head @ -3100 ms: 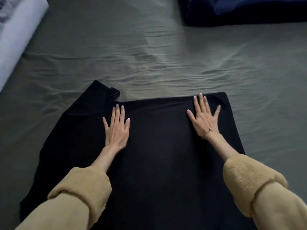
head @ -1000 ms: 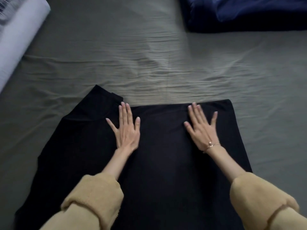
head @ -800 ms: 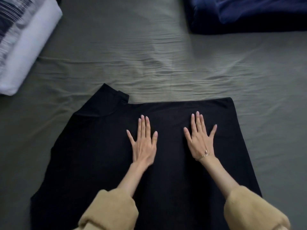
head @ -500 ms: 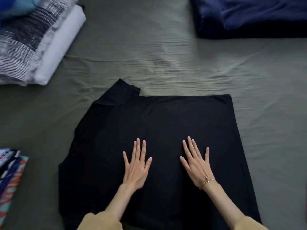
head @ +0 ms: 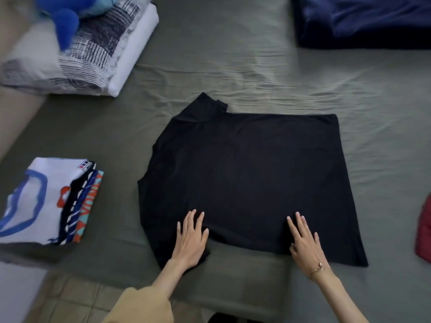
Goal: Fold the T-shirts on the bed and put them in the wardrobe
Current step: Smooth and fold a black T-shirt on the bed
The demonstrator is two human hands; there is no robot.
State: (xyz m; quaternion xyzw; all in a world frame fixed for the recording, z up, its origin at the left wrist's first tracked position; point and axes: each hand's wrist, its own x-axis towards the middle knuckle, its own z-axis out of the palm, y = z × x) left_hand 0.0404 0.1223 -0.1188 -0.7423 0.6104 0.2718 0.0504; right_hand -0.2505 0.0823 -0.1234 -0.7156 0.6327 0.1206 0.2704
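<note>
A black T-shirt [head: 251,180] is seen spread flat on the grey-green sheet of a bed [head: 233,66], one side folded in to a straight edge on the right and a sleeve jutting out at the upper left. Its near hem is lain on by both hands: the left hand [head: 190,241] is pressed palm down at the lower left corner, fingers straight and slightly spread, nothing grasped; the right hand [head: 304,243], a thin bracelet [head: 320,269] worn at its wrist, is laid flat near the lower right, fingers extended and likewise gripping nothing. A stack of folded printed T-shirts [head: 49,201] is set at the left edge of the bed, well apart from the black one. Folded patterned bedding [head: 93,47] topped by a blue plush toy [head: 67,17] is seen at the upper left, dark blue fabric [head: 363,19] at the upper right, and a red item [head: 424,231] at the right border.
</note>
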